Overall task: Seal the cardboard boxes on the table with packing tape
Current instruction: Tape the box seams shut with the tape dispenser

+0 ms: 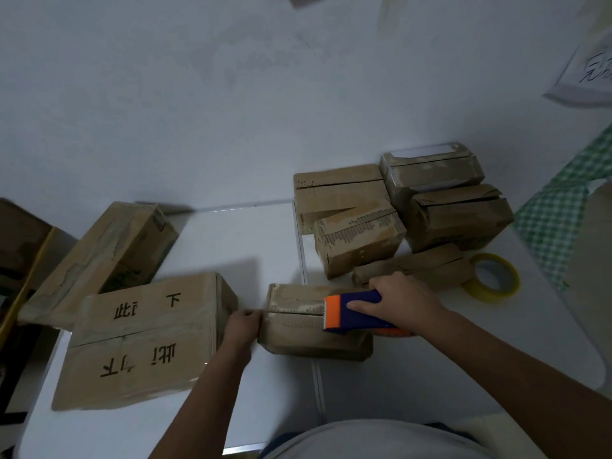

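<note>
A small cardboard box (pixel 298 329) lies at the middle of the white table (pixel 238 233). My right hand (pixel 400 301) grips a blue and orange tape dispenser (pixel 351 313) that rests on the box's top over the centre seam. My left hand (pixel 243 327) presses against the box's left end, fingers curled over the edge where the tape strip starts. A large box with black printed characters (pixel 145 339) sits just left of it.
Several more cardboard boxes (pixel 361 240) are piled at the back right, a long one (pixel 106 256) lies at the far left. A yellow tape roll (pixel 493 278) sits right of the pile. Green checked cloth (pixel 563 207) covers the right edge.
</note>
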`<state>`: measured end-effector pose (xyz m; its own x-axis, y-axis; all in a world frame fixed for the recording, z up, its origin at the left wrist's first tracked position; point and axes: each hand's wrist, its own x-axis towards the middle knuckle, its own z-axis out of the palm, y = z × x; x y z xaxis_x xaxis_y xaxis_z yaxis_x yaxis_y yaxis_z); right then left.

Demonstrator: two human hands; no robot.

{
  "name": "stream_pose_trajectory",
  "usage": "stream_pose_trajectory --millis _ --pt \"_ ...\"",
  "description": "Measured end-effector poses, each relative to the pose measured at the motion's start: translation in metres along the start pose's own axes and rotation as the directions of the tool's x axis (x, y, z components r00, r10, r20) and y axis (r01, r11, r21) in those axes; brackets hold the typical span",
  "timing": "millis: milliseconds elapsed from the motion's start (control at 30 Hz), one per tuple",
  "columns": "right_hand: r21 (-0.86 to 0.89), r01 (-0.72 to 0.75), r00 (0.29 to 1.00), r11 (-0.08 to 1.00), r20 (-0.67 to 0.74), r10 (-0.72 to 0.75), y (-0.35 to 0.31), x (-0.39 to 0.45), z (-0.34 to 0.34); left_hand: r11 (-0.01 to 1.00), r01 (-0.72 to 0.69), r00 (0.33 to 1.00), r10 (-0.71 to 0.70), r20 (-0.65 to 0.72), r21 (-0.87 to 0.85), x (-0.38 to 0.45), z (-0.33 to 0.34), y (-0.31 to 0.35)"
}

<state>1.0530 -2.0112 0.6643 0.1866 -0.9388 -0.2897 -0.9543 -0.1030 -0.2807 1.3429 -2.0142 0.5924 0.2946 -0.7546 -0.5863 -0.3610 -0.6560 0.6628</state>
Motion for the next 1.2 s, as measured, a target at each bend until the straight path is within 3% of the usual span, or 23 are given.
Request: stream_pose_trajectory --millis 67,300,367,467,567,667,733,800,833,867,900,967,1033,1200 --pt "-0.002 -0.011 1.0 1.0 0.005 0.011 0.0 0.001 0.001 0.999 0.034 0.998 -0.034 0.057 -0.002 0.004 0.001 0.0" --pt "-0.016 -0.04 0.999 0.999 0.011 0.04 -0.002 0.001 0.002 0.967 0.087 0.976 -0.132 0.175 0.241 0.023 -0.002 0.006" --pt "-0.02 -0.047 0.999 0.999 0.02 0.047 -0.002 0.001 0.002 0.947 -0.004 0.984 -0.054 0.17 0.32 0.018 -0.001 0.01" --pt "-0.027 -0.06 0.998 0.998 0.03 0.06 -0.003 0.002 0.002 0.902 -0.215 0.975 0.22 0.028 0.376 0.004 -0.003 0.017" --pt "-0.019 -0.064 0.998 0.998 0.023 0.065 -0.003 0.002 0.004 0.888 -0.318 0.944 0.329 0.026 0.332 -0.019 0.0 0.02" --pt "-0.012 -0.072 0.997 0.997 0.018 0.072 -0.002 0.003 0.005 0.965 -0.242 0.949 0.213 0.233 0.104 -0.038 0.009 0.019" --pt "-0.022 -0.074 0.997 0.997 0.012 0.075 -0.002 0.002 0.006 0.976 -0.217 0.934 0.201 0.296 0.021 -0.039 0.008 0.02" --pt "-0.034 -0.078 0.997 0.996 0.001 0.079 -0.001 0.002 0.007 0.861 -0.45 0.871 0.364 0.329 0.237 -0.03 0.001 0.02" --pt "-0.037 -0.078 0.997 0.996 -0.001 0.078 -0.002 0.002 0.007 0.669 -0.611 0.789 0.469 0.397 0.423 -0.022 -0.002 0.02" --pt "-0.039 -0.076 0.997 0.996 0.001 0.077 -0.003 0.003 0.007 0.415 -0.741 0.667 0.541 0.512 0.528 -0.016 -0.003 0.022" --pt "-0.045 -0.073 0.997 0.996 0.008 0.074 -0.004 0.004 0.007 0.2 -0.812 0.559 0.534 0.634 0.548 -0.011 -0.002 0.024" --pt "-0.073 -0.064 0.998 0.995 0.02 0.066 -0.006 0.005 0.005 -0.028 -0.849 0.464 0.439 0.769 0.528 -0.002 0.008 0.029" --pt "-0.093 -0.059 0.998 0.994 0.017 0.06 -0.006 0.007 0.003 -0.084 -0.856 0.437 0.409 0.801 0.51 0.005 0.015 0.033" --pt "-0.015 -0.023 0.999 1.0 0.041 0.024 0.008 0.003 0.003 0.022 -0.893 0.404 0.482 0.778 0.45 0.015 0.012 0.033"
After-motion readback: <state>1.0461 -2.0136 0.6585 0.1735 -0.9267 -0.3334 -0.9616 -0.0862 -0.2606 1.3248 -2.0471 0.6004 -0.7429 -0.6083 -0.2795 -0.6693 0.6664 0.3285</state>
